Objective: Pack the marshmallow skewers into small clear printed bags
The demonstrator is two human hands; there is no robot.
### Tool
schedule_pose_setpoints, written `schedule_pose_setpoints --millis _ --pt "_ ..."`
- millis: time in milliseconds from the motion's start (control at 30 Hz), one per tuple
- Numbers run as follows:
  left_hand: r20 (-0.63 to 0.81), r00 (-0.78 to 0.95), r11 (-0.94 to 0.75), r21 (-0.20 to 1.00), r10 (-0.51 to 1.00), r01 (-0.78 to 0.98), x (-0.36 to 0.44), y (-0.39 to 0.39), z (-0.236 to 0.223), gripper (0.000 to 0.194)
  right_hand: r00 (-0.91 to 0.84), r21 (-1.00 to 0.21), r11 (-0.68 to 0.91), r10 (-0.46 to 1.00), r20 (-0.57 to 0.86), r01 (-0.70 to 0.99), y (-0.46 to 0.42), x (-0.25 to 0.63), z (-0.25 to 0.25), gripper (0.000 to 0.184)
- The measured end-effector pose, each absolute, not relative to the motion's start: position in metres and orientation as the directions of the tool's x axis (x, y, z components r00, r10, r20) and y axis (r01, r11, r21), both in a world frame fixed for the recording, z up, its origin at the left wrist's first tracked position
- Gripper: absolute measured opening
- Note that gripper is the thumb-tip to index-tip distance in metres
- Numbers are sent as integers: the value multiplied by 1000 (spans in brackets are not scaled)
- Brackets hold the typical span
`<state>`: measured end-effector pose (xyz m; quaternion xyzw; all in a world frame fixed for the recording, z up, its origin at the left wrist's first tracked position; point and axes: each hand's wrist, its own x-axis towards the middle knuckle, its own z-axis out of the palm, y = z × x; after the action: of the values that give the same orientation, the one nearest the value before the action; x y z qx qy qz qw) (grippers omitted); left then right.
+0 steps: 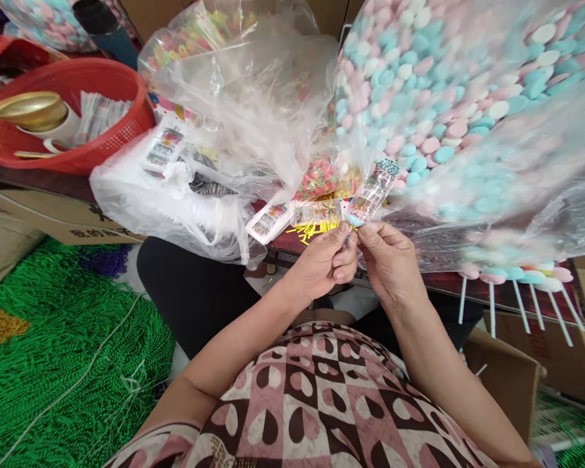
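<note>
In front of my body, a small clear printed packet (373, 188) points up and away, with a pale blue candy visible at its near end. My left hand (332, 257) is closed, its thumb and fingers pinching right at the packet's gathered near end. A thin dark bit shows between those fingers, too small to name. My right hand (390, 257) pinches the same end from the other side, thumb against forefinger. Just beyond my left hand, yellow twist ties (312, 231) lie scattered on the dark table, beside a flat printed packet (316, 212) and a stack of printed wrappers (269, 221).
A large clear bag of pink, blue and white candies (448, 130) fills the right side. Lollipops with white sticks (519, 302) overhang the table edge. At left stands a red basket (121, 140); green shredded material (78, 364) covers the floor. An open cardboard box (502, 370) sits lower right.
</note>
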<state>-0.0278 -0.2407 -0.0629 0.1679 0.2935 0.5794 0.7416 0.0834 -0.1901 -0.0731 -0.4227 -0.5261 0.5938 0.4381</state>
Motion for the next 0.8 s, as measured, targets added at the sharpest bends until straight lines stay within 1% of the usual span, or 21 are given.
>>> schedule_pose_setpoints --millis 67,167,233,300,367,400,433,500,567,600,667,733,800 --pt "-253 70 226 666 965 -711 -27 -239 -67 42 -240 -998 -51 970 -38 -47 -191 83 -77 30" --pt "-237 -117 130 810 964 -572 -23 -237 -75 41 -192 -999 22 981 12 48 -195 83 -80 27" --pt "-220 -188 97 855 957 -509 -20 -237 -77 39 -159 -994 49 987 34 95 -198 83 -80 24" --pt "-232 -173 108 840 957 -531 -20 -237 -78 38 -146 -995 49 989 36 85 -199 83 -77 22" --pt "-234 -126 126 821 964 -557 -23 -237 -76 37 -167 -999 28 986 22 33 -199 82 -74 21" --pt "-218 -119 126 843 969 -522 -25 -238 -75 36 -184 -1000 15 983 13 9 -199 82 -73 22" --pt "-189 -135 111 890 973 -443 -27 -238 -74 34 -198 -1000 5 980 6 -3 -198 83 -73 21" --pt "-97 -217 55 980 971 -192 -32 -238 -71 32 -215 -1000 1 977 -1 9 -196 85 -74 20" --pt "-11 -275 23 999 961 41 -35 -238 -68 30 -226 -999 10 974 -2 50 -194 88 -74 18" --pt "17 -285 16 994 958 112 -36 -238 -67 30 -233 -997 13 972 -5 75 -193 89 -74 17" --pt "47 -268 7 981 962 195 -35 -239 -67 29 -249 -993 14 968 -16 120 -192 91 -72 17" --pt "82 -248 -22 971 965 236 -33 -241 -68 28 -263 -991 11 965 -25 133 -193 92 -69 18" --pt "108 -232 -63 979 967 192 -31 -240 -69 19 -264 -993 25 964 -7 119 -196 92 -65 17"
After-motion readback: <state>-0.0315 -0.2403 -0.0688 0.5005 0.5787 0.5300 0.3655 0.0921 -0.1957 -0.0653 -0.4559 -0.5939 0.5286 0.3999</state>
